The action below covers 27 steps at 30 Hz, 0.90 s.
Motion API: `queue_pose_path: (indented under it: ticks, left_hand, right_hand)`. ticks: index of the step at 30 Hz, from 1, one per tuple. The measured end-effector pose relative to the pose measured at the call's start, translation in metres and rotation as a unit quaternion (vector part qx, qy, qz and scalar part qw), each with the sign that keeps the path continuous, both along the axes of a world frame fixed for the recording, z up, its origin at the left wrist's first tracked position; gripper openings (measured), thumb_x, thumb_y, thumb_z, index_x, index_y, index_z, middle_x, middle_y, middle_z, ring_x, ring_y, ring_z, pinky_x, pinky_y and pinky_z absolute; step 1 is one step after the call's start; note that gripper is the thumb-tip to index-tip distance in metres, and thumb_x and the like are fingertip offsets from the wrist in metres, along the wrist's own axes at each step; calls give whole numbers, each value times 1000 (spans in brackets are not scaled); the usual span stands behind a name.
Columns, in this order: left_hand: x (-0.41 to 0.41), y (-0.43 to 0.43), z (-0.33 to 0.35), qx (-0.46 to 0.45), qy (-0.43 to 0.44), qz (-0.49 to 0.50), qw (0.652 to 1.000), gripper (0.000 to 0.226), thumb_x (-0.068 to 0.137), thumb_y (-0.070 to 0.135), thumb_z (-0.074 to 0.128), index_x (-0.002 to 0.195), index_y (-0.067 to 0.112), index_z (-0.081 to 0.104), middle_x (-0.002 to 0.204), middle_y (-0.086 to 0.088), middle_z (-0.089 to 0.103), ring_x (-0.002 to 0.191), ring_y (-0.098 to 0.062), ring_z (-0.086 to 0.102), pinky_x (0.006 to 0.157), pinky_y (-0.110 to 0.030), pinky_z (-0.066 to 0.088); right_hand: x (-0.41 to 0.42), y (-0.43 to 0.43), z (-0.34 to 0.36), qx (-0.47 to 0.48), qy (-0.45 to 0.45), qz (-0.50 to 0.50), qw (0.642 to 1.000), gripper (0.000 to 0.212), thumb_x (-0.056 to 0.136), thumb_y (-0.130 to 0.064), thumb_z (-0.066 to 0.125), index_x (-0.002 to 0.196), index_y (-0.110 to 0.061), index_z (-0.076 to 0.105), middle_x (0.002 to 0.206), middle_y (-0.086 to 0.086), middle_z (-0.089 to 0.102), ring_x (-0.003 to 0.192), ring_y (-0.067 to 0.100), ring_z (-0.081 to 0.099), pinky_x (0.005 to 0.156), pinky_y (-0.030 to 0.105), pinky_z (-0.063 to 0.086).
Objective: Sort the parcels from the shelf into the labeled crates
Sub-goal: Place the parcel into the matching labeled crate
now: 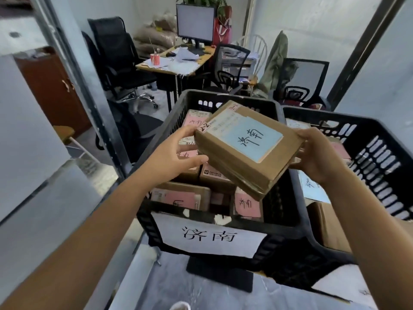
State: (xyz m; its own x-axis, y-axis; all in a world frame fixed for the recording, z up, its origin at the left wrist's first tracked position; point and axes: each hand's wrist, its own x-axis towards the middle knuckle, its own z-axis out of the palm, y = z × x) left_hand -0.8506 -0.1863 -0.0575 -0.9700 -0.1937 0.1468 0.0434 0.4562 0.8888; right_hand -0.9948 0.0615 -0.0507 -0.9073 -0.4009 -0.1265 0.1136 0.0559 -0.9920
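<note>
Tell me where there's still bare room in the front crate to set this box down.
Only one dark gap shows in the crate: its near right corner, between the pink-labelled parcel and the right wall, beneath the held box. The left side and far end are packed with other parcels. The gap's depth is hidden.

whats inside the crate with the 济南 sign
Cardboard parcels with pink labels lie in the crate. The held parcel and left hand cover its middle; lower layers cannot be seen.
</note>
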Motion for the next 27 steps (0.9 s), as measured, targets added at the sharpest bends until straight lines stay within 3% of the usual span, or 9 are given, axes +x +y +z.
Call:
queue_pose_path:
  ticks: [4,8,12,16,19,21,23,25,27]
  left_hand:
    - [-31,-12,17,50,8,-19,999,88,68,40,74,141,26,28,149,8,29,119,-6,51,98,-31,46]
    - [-62,-22,22,44,-35,-76,995,106,56,58,71,144,21,26,145,6,36,124,-10,49,104,-37,42]
    - [-82,-34,21,37,-42,-96,994,98,66,57,72,145,21,27,144,8,39,124,-6,46,96,-24,45]
    - [-99,-41,20,25,-60,-102,993,97,67,63,68,145,24,27,147,8,35,126,-9,43,97,-26,44]
    - [-110,-31,18,11,-78,-122,989,92,72,63,59,147,25,23,149,5,31,125,-12,44,94,-27,47]
    - [-121,-21,16,8,-86,-136,987,88,76,63,56,147,24,21,148,4,32,126,-15,44,97,-34,47]
    - [-133,-10,12,2,-89,-144,985,75,85,56,50,146,21,24,145,3,38,121,-13,45,91,-27,46]
    - [-144,-1,8,0,-92,-132,987,60,92,48,45,142,17,29,134,2,44,112,-11,46,78,-18,45]
    - [-154,6,4,15,-99,-113,989,53,94,42,45,137,13,33,124,1,47,105,-11,49,76,-20,49]
  right_hand:
    - [-10,-18,-3,-56,-40,-49,996,22,68,-36,49,84,-22,55,75,-4,45,68,14,47,66,33,43]
    - [-16,-44,-4,-95,-65,-98,989,15,89,-31,41,86,-24,54,87,0,49,81,19,49,73,39,42]
    - [-24,-76,0,-96,-76,-140,982,12,86,-29,46,88,-25,57,94,3,51,88,22,46,75,40,41]
    - [-32,-93,1,-104,-87,-191,972,10,85,-28,48,88,-23,56,95,2,51,88,20,48,74,36,44]
    - [-36,-90,-4,-95,-86,-235,964,12,84,-31,49,92,-25,54,102,3,54,97,21,50,86,44,46]
    - [-37,-84,-6,-70,-68,-252,963,12,83,-32,48,90,-25,55,103,3,56,103,23,51,95,49,43]
    - [-37,-77,-9,-28,-17,-266,963,17,83,-32,46,95,-27,58,108,3,58,109,24,52,98,49,43]
    - [-36,-71,-10,9,57,-280,958,29,88,-31,47,113,-25,59,110,-1,58,107,17,51,91,37,46]
    - [-36,-64,-12,54,129,-290,947,34,91,-30,49,124,-22,55,113,-2,56,104,13,50,75,23,42]
